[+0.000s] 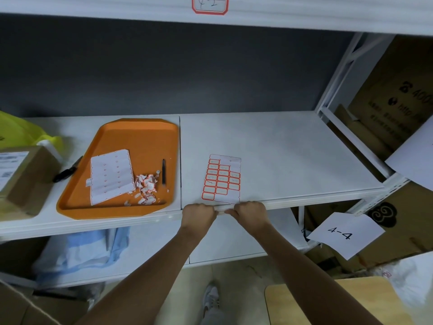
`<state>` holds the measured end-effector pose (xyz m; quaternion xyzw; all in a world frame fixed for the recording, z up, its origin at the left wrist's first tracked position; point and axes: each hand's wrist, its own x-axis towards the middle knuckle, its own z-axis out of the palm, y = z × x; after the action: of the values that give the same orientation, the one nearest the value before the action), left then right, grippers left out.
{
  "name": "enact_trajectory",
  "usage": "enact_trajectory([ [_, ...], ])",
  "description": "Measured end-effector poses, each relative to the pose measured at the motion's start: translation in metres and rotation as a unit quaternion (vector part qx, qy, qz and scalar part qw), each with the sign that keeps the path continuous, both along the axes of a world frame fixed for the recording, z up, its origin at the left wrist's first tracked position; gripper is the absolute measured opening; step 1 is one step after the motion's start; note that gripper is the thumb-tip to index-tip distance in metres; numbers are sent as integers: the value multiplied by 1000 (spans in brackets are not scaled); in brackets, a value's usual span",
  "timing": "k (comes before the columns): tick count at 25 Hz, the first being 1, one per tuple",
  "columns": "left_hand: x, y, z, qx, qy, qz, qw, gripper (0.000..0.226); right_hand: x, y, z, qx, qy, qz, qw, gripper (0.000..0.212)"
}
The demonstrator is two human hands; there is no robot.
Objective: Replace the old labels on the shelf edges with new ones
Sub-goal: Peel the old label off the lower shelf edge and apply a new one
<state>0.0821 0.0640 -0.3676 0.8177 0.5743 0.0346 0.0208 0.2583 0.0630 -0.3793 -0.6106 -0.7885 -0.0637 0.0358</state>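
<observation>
**Head view: both hands closed in on the shelf's front edge**

The left hand (199, 216) and right hand (251, 213) sit knuckles-up at lower centre of the frame, fingers curled over the shelf edge (316, 201) and thumbs nearly meeting. A pale sliver shows between the thumbs. The fingertips are hidden, so I cannot tell whether they pinch a label there or only press on the lip.

Just behind the hands lies the label sheet (221, 179), flat on the shelf (293, 160), with its near end reaching the front edge. Several red-bordered labels remain on it and some cells are blank.

The likely trouble is a label going on crooked or creased if one thumb presses ahead of the other. The sheet lies so close to the hands that a careless wrist could sweep it off the shelf.

At left centre, the orange tray (140, 137) holds a stripped backing sheet (110, 177), a heap of torn scraps (146, 186) and a dark pen (164, 171) lying beside them. A black-handled tool (66, 172) lies just outside the tray's left rim. Beyond it, at the left edge of the frame, stands a cardboard box (21, 177). At top centre, a red-bordered label (210, 4) sits on the upper shelf's edge.
</observation>
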Motion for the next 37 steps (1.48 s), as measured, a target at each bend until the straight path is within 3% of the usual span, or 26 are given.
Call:
enact_trajectory([
  [3, -5, -2, 1, 7, 37, -2, 999, 27, -2, -4, 3, -31, 9, -23, 999, 44],
  [5, -7, -3, 3, -2, 8, 16, 1000, 27, -6, -7, 2, -53, 13, -36, 998, 43],
  [7, -12, -5, 11, -29, -77, 59, 995, 28, -6, -9, 0, -46, 64, -48, 996, 40],
  [9, -22, -7, 20, -65, -219, 119, 966, 25, -7, -11, 3, -40, 175, -61, 982, 34],
  [12, -42, -9, 38, -130, -491, 169, 844, 9, -18, -11, 21, -109, 423, -63, 897, 15],
  [14, -55, -10, 52, -145, -563, 191, 791, 10, -29, -8, 33, -131, 553, -71, 820, 13],
  [17, -77, -16, 69, -142, -600, 209, 759, 16, -48, -8, 54, -199, 635, -74, 743, 22],
  [21, -98, -28, 85, -139, -608, 198, 756, 16, -77, -10, 82, -278, 677, -29, 681, 21],
  [26, -117, -46, 98, -99, -630, 210, 741, 14, -118, -11, 97, -302, 698, 11, 649, 19],
  [29, -129, -54, 99, -75, -633, 188, 747, 13, -133, -11, 101, -319, 685, 52, 653, 19],
  [31, -135, -54, 101, -51, -614, 161, 771, 17, -140, -11, 107, -338, 668, 73, 659, 18],
  [34, -142, -54, 111, 24, -514, 130, 847, 17, -149, -8, 121, -377, 640, 83, 664, 17],
  [37, -153, -50, 120, 83, -403, 100, 906, 19, -153, -5, 130, -425, 642, 77, 634, 20],
])
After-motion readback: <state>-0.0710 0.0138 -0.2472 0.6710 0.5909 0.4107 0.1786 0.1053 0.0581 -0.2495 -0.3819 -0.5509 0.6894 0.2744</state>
